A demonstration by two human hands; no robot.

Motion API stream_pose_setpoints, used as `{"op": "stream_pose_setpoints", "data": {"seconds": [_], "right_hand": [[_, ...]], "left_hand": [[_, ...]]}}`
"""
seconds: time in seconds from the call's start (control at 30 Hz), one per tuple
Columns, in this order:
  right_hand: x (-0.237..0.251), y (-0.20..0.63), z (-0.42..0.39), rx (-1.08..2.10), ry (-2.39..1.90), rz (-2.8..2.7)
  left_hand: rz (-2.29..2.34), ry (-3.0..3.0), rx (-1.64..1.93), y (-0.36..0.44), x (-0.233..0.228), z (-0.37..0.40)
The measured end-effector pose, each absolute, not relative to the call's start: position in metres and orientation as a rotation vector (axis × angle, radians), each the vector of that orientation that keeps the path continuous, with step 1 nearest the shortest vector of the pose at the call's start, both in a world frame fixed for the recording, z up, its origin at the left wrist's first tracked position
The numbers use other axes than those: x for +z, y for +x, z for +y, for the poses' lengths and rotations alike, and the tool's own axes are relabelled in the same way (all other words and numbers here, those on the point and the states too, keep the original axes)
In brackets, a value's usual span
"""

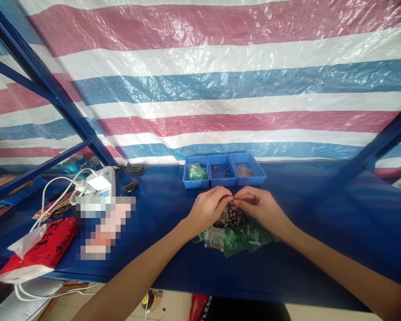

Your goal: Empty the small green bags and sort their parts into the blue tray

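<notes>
Hands (232,203) pinching tiny part, too small to tell its axis

small part (233,202) pinched between both fingertips, too tiny to identify | green bags (240,236) heaped on bench beneath

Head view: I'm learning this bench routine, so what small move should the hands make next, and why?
Probably keep the fingertips pinched and finish joining the tiny piece between the left hand and right hand. Both meet just above the pile of small green bags, and the piece is too small to tell whether it is joined.
</notes>
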State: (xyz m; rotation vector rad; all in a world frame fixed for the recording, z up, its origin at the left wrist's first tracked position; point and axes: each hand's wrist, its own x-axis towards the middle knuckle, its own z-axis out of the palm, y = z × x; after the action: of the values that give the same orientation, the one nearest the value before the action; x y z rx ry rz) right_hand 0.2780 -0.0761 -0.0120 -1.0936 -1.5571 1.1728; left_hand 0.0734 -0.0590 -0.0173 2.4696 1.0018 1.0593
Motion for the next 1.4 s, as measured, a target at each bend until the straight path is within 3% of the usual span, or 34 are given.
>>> {"op": "stream_pose_setpoints", "data": {"seconds": [0.5, 0.97, 1.27, 1.4], "right_hand": [[-0.007, 0.28, -0.075, 1.032, -1.101, -1.667], [-0.001, 0.283, -0.076, 1.342, -1.142, -1.577], [0.008, 0.282, -0.066, 1.239, -1.115, -1.678], [0.017, 0.281, -0.044, 0.925, -1.092, -1.815]], "left_hand": [[0.879, 2.38, 1.161, 0.076, -0.031, -0.054], [0.799, 2.538, 1.283, 0.074, -0.028, -0.053], [0.775, 2.576, 1.332, 0.072, -0.022, -0.048], [0.824, 2.505, 1.511, 0.066, -0.018, -0.047]]}}
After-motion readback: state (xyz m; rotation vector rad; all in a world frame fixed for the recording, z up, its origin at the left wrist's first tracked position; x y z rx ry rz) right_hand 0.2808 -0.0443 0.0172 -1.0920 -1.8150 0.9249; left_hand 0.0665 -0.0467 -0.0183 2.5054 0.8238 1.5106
